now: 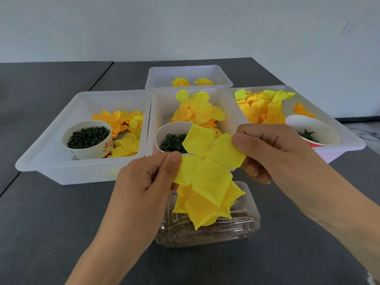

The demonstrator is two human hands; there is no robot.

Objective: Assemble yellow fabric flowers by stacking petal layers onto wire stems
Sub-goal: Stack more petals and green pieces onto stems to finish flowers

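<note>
The grip of both hands pinches one petal layer (pixel 207 161): left hand (pixel 152 177) at its left petal, right hand (pixel 273 153) at its right one, above the desk (pixel 61 212). More yellow layers (pixel 205 208) hang beneath it. I judge the step is separating a layer; next, its centre hole must meet a stem, which I cannot see.

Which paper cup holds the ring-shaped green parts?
The middle cup, in the centre tray, partly behind the held petal layer. The left cup holds dark pegs; the right cup holds spiky green pieces.
</note>
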